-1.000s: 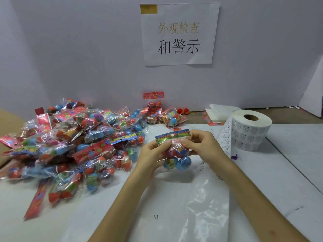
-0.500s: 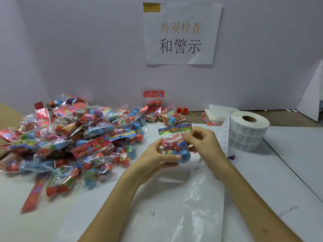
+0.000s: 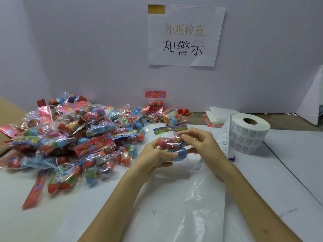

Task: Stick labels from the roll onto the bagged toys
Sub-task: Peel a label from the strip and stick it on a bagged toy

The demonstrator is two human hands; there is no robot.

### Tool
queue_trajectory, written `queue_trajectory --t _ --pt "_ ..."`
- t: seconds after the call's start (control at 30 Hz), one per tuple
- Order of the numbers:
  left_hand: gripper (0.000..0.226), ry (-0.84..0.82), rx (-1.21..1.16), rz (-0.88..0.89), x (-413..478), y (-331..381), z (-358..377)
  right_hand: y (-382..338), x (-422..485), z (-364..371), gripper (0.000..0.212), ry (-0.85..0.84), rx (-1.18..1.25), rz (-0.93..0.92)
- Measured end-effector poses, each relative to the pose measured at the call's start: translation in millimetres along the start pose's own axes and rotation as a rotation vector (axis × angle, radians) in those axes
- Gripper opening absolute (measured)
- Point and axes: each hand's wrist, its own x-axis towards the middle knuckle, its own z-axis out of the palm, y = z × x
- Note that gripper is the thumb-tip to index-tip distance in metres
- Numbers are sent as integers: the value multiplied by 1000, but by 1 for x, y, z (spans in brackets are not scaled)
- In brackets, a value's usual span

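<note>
1 bagged toy (image 3: 166, 143) held above tabletop (image 3: 288, 172), near label roll (image 3: 248, 135). Left hand (image 3: 153, 156) grips underneath; right hand (image 3: 201, 144) pinches its top with curled fingers (image 3: 187, 137). Probably pressing label; next needs fresh label peeled.

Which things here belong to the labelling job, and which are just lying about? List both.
Job: label roll; held toy bag, gripped by left hand and right hand; pile of bagged toys.
Lying about: wall sign; clear plastic sheet; folded white paper; small purple bit.
</note>
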Motion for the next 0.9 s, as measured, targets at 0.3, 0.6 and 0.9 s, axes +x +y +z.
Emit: queue_trajectory --t 0.3,0.6,0.9 --pt "57 -42 49 38 -2 -1 11 0 0 -4 13 68 -29 -39" --pt "29 238 -11 72 0 0 13 2 0 3 9 -4 -54 -42" --pt "28 295 71 151 1 -6 15 -1 -1 -1 6 90 -58 -21"
